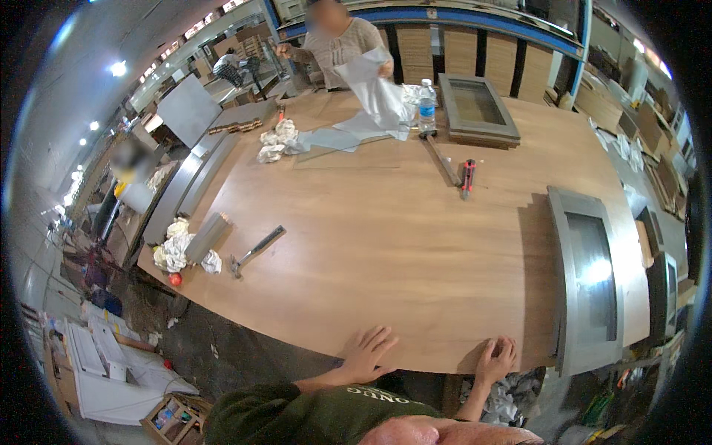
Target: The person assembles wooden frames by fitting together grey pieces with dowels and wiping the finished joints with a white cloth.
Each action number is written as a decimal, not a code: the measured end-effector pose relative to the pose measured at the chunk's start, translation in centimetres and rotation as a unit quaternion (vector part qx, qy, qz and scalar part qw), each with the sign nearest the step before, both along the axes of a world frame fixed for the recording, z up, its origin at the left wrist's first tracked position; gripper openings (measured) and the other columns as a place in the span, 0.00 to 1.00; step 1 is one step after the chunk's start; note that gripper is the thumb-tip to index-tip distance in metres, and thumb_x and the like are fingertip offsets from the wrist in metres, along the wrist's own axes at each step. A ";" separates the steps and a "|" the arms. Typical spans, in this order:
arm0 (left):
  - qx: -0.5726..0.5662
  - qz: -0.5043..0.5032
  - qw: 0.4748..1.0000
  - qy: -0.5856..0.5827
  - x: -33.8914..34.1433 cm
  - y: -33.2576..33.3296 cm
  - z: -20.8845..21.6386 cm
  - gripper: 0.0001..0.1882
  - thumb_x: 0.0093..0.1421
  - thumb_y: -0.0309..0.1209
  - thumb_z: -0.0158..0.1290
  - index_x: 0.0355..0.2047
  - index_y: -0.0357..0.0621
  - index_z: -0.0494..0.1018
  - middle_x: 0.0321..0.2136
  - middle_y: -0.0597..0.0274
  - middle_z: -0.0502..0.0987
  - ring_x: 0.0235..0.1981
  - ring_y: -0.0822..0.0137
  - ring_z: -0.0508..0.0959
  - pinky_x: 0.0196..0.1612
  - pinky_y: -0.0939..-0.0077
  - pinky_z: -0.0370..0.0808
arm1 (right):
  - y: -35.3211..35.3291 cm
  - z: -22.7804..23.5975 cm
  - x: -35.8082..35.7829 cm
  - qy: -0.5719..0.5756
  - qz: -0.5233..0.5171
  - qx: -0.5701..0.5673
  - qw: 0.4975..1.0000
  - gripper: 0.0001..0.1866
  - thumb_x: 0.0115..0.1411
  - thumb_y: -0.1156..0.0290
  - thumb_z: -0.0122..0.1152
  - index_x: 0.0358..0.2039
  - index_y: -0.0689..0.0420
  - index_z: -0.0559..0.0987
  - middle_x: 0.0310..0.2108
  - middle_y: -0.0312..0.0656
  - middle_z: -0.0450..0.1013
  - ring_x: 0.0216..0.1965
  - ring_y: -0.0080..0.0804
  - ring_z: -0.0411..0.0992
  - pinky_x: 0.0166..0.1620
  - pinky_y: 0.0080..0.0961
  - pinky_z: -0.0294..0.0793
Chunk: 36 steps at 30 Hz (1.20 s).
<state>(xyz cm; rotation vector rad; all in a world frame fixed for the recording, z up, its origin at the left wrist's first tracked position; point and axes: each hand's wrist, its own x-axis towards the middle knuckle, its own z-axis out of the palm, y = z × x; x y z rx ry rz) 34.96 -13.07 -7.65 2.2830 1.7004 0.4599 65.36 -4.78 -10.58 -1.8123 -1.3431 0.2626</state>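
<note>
My left hand (368,354) rests on the near edge of the wide wooden table (371,245), its fingers stretched out and holding nothing. Further right along that edge, my right hand (497,360) lies on the tabletop with fingers loosely bent and slightly apart, nothing visible in it. Nearest to it is a grey framed panel (582,282) with a glass middle, lying at the table's right side. A hammer (256,252) lies at the left. Near the back are another hammer (443,162) and a red and black utility knife (467,179).
Across the table, a person (345,44) holds a translucent sheet (371,89). Stacked grey frames (480,111) sit by a water bottle (426,107). Crumpled paper (278,141) lies near a glass pane (348,157). Grey strips (178,189) line the left edge.
</note>
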 end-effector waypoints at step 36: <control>0.011 0.691 0.647 -0.323 -28.7 -36.0 -13.3 0.28 0.56 0.46 0.49 0.52 0.42 0.64 0.55 0.50 0.60 0.56 0.49 0.59 0.55 0.54 0.56 | -26.5 5.3 -50.9 -0.174 0.839 -0.359 0.370 0.32 0.58 0.54 0.52 0.57 0.59 0.60 0.55 0.49 0.61 0.55 0.39 0.62 0.55 0.33 0.61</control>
